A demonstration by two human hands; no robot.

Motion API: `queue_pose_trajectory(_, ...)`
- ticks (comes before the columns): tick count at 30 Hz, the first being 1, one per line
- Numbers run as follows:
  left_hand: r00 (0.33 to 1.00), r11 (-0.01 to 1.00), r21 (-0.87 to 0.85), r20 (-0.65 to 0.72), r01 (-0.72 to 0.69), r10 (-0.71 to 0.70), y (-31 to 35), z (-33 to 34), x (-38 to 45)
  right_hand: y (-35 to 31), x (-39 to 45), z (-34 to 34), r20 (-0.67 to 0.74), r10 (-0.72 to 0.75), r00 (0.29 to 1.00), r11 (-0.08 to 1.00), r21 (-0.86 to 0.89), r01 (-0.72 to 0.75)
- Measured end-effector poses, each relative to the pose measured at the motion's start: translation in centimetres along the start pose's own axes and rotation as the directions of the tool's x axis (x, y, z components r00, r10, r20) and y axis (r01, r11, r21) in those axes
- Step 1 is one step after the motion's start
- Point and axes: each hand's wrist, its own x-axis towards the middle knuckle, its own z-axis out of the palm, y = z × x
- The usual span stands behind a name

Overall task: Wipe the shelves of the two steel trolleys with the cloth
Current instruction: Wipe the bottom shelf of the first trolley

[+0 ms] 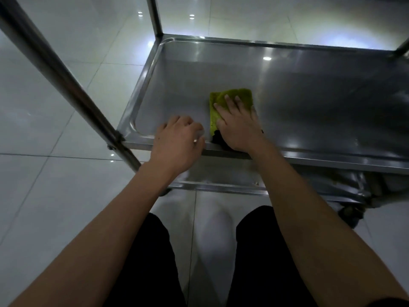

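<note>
A steel trolley shelf [298, 80] with a raised rim fills the middle of the view. A folded green cloth [234, 96] lies on it near the front edge. My right hand [236, 125] presses flat on the cloth, fingers straight and spread. My left hand [177, 145] grips the shelf's front rim just left of the cloth, fingers curled over the edge, a ring on one finger. A dark patch of the cloth shows under my right palm.
A lower shelf [221, 185] of the same trolley shows beneath the front rim, with a castor [352, 212] at the right. Steel uprights stand at the near left [66, 85] and far corner [155, 16]. Glossy white floor tiles surround the trolley; my knees are below.
</note>
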Motion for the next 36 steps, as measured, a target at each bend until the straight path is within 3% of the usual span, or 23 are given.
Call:
queue_pose_trajectory(5,0.992,0.997,-0.03,0.098,-0.071,0.074,4.6,1.9,2.3,9.9,-4.6,-2.1,-0.062,0.171,0.983,0.98,-0.089,-0.176)
queue_pose_trajectory(10,0.996,0.995,-0.063,0.05,-0.076,0.079,5.0,2.5,2.9,17.9,-7.7,-4.0,-0.031,0.32,0.947,0.932,-0.17,-0.32)
queue_pose_trajectory(13,0.992,0.992,-0.046,0.04,-0.12,0.122,4.7,2.7,2.5,19.3,-8.0,-4.4,-0.025,0.365,0.931,0.926,-0.092,-0.366)
queue_pose_trajectory(21,0.984,0.982,-0.063,0.027,-0.176,0.178,1.9,1.1,1.6,16.1,-5.9,-3.4,-0.063,0.383,0.921,0.921,-0.053,-0.387)
queue_pose_trajectory(30,0.996,0.993,0.08,-0.005,0.084,-0.083,-5.7,-1.8,-1.3,6.1,0.4,-1.2,-0.016,0.152,0.988,0.985,-0.084,-0.153)
queue_pose_trajectory(36,0.982,0.977,0.122,-0.09,0.174,-0.164,-6.9,-1.2,-2.5,-1.6,4.6,0.4,0.012,0.035,0.999,0.998,0.051,-0.036)
